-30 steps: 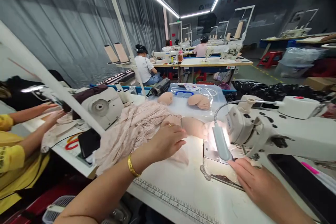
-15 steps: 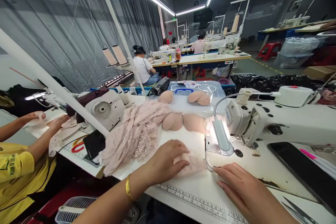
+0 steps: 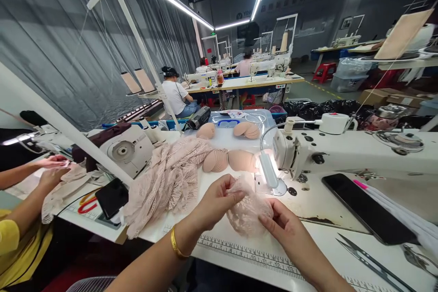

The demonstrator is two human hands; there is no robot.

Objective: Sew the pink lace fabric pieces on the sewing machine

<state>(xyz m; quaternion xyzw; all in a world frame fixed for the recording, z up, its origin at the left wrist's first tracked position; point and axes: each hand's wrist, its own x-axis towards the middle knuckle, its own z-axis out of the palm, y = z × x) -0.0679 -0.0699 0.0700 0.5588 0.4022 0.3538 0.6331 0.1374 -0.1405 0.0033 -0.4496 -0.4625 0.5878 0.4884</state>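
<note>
Left hand [image 3: 214, 200] and right hand [image 3: 284, 228] fingers clamped on a crumpled pale pink lace piece [image 3: 247, 212], just before the white sewing machine [image 3: 342, 153], above the white desk [image 3: 239, 244]

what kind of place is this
Most likely a garment sewing workshop: a white industrial sewing machine on the work table, a heap of pale pink lace fabric, and people seated at further machine tables behind.
</note>
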